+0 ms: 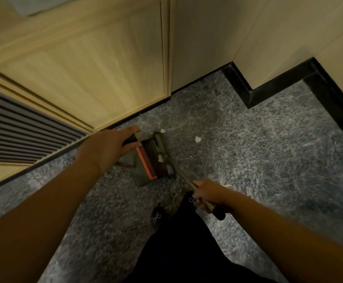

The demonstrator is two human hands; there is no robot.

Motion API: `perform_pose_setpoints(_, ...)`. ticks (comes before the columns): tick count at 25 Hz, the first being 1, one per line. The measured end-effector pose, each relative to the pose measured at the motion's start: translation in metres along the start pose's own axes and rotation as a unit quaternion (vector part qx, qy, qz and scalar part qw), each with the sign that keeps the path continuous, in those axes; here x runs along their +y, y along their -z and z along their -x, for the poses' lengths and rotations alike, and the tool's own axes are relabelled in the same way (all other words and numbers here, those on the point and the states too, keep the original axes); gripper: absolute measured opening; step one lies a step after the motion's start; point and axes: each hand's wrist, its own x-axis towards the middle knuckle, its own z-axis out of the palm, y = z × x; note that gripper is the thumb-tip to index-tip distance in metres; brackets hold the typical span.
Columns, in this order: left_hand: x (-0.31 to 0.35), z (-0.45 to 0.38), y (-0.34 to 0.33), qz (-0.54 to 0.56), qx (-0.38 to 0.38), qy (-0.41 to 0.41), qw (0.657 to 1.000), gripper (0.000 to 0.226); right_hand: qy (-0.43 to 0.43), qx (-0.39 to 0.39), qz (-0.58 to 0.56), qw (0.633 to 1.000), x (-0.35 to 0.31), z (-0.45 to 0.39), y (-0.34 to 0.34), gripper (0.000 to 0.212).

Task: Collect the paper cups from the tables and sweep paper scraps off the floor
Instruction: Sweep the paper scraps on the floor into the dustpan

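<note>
Two hands | left (107, 148) grips dustpan (144, 160) | right (207, 194) grips broom (164, 152)

- A pale wooden cabinet door (97, 64) with a recessed panel fills the far left, its lower edge meeting the floor.
- A slatted grey vent grille (21, 131), set in the same woodwork, sits at the left, its slats running side by side.
- Plain cream wall panels (268, 33) take up the far right.
- A glossy black skirting board (246, 86) runs along the foot of the wall, stepping in a zigzag around a corner.
- Two dark slippers (158, 217), each with a small pale bow, stand near the bottom centre.
- Black trousers (187, 252) cover the legs at the near edge.
</note>
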Motion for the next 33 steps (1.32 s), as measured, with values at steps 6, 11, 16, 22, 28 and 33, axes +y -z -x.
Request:
perform_pose_setpoints(6, -0.019, 0.020, -0.006, 0.004, 0.022, -0.002, 1.000, 0.059, 0.006, -0.017, -0.005, 1.000, -0.006, 0.012, -0.021, 0.059)
perform_pose_setpoints(11, -0.020, 0.020, -0.008, -0.016, 0.025, -0.017, 0.999, 0.057, 0.002, -0.009, -0.049, 0.999, -0.005, 0.032, -0.010, 0.050)
perform_pose_setpoints(16, -0.035, 0.041, -0.016, 0.038, 0.055, 0.023, 0.997, 0.066, 0.025, 0.056, -0.093, 0.994, 0.005, 0.052, -0.005, 0.056)
perform_pose_setpoints(22, -0.022, 0.033, -0.017, 0.048, 0.036, 0.053, 0.997, 0.053, 0.040, 0.127, -0.123, 0.983, 0.015, 0.054, 0.027, 0.043)
perform_pose_setpoints(28, 0.024, -0.002, -0.003, 0.013, 0.061, 0.004, 0.998, 0.052, 0.018, 0.148, -0.138, 0.979, 0.001, 0.039, 0.104, 0.010)
perform_pose_setpoints(33, 0.081, -0.062, -0.003, -0.035, 0.031, -0.019, 0.999, 0.055, 0.003, 0.150, -0.103, 0.983, -0.010, 0.029, 0.174, 0.007)
